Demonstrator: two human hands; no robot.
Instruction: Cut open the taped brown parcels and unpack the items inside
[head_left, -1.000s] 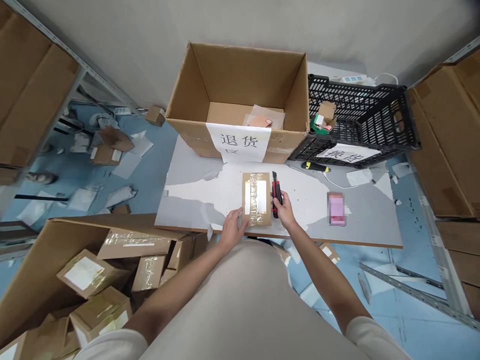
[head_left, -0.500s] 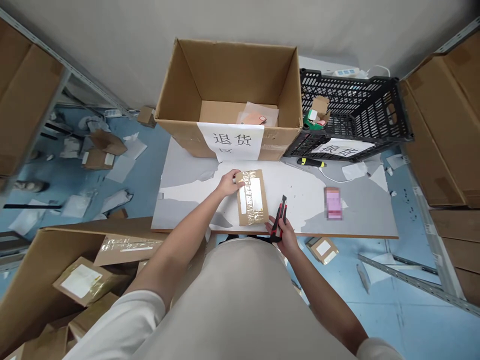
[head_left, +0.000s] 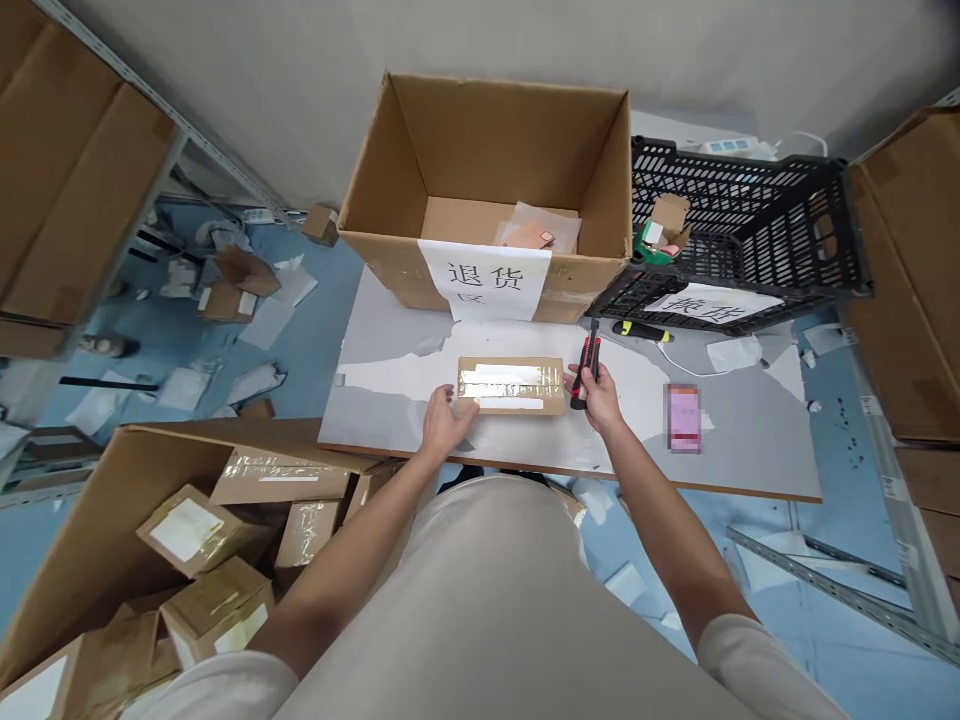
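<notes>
A taped cardboard parcel (head_left: 510, 390) with white labels lies lengthwise across the table in front of me. At its left end, my left hand (head_left: 445, 420) grips it, thumb on the near edge and fingers round the side. My right hand (head_left: 596, 390) is closed around a black and red utility knife (head_left: 587, 365), whose tip points away from me. Fingertips of that same hand reach to the parcel's right end.
Behind the parcel stands a large open carton (head_left: 420, 275) with a paper sign. Right of it is a black plastic crate (head_left: 810, 290). A yellow-black tool (head_left: 641, 331) and a blurred pink item (head_left: 684, 418) lie on the table (head_left: 757, 470). A big box (head_left: 142, 440) of parcels stands at left.
The parcel has turned about a quarter, from lengthwise away from me to crosswise. My left hand has come nearer to me; my right hand with the knife has moved farther away.
</notes>
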